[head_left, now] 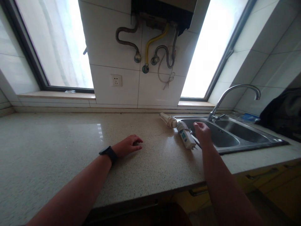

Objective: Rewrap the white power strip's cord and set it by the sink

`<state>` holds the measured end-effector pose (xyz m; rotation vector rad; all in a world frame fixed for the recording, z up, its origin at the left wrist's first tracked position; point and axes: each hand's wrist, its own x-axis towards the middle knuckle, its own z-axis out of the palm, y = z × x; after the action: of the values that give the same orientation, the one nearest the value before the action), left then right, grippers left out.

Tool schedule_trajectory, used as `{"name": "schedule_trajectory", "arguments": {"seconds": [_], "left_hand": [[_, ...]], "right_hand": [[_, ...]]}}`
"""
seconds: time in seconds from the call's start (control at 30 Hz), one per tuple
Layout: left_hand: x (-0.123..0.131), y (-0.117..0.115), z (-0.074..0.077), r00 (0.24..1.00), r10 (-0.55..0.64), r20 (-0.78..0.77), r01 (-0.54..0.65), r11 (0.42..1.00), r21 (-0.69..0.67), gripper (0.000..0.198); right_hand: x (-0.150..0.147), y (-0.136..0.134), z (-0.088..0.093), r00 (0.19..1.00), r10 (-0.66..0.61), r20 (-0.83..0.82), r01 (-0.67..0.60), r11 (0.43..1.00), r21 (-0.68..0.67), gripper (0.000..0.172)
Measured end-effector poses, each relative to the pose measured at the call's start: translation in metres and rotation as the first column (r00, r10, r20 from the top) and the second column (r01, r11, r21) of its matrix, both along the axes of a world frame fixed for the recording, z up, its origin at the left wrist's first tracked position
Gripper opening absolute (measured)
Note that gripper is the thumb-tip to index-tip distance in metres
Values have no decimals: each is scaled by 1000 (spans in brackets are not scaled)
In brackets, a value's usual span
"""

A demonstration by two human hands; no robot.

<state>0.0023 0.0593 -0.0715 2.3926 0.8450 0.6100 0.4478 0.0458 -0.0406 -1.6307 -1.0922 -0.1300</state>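
My left hand (128,145) hovers over or rests on the speckled countertop (145,166), its fingers loosely curled and apart, holding nothing. A dark watch (108,154) is on that wrist. At the left edge of the sink, my right hand (202,131) has its fingertips pressed together; whatever they may hold is too small to make out. Just left of it lies a white oblong device (187,138) with a blue label and a cord wound round one end. Behind that, a second white item (167,120), also wrapped in cord, lies on the counter.
A double steel sink (237,144) with a curved faucet (225,94) is on the right. A dark bag-like object (282,110) stands beyond it. On the wall are a socket (116,80), hoses and a yellow pipe (147,50) below a heater (162,14). Drawer handles (198,191) line the counter's front.
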Motion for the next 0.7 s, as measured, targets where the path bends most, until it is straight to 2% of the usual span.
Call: {"name": "schedule_trajectory", "arguments": {"seconds": [0.07,0.13,0.2,0.27,0.33,0.4,0.57,0.63,0.7], "left_hand": [[0,0,-1,1000,0,3,0,1000,7,41],[0,0,0,1000,1,4,-1,1000,9,40],[0,0,0,1000,2,4,-3,1000,5,41],[0,-1,1,1000,5,3,-5,1000,-3,42],[0,-2,2,1000,4,0,-4,1000,-11,42],[0,-2,3,1000,1,-5,-1,1000,-14,42],[0,1,0,1000,6,-3,-6,1000,-10,41],[0,1,-1,1000,4,-3,-4,1000,-5,41],[0,1,-1,1000,2,-4,-2,1000,-2,41]], "right_hand": [[-12,-5,12,995,-77,67,72,995,62,39],[-28,-11,21,976,-70,206,61,997,52,38],[-44,-15,25,932,-32,362,79,990,-115,44],[-56,-17,22,914,39,403,119,925,-361,59],[-59,-16,15,925,74,371,139,846,-515,67],[-56,-14,8,937,83,340,131,817,-561,65],[-34,-9,0,960,107,260,34,874,-485,53],[-26,-9,-1,982,136,133,-62,892,-449,52],[-19,-11,-3,983,164,-81,-183,903,-388,54]]}}
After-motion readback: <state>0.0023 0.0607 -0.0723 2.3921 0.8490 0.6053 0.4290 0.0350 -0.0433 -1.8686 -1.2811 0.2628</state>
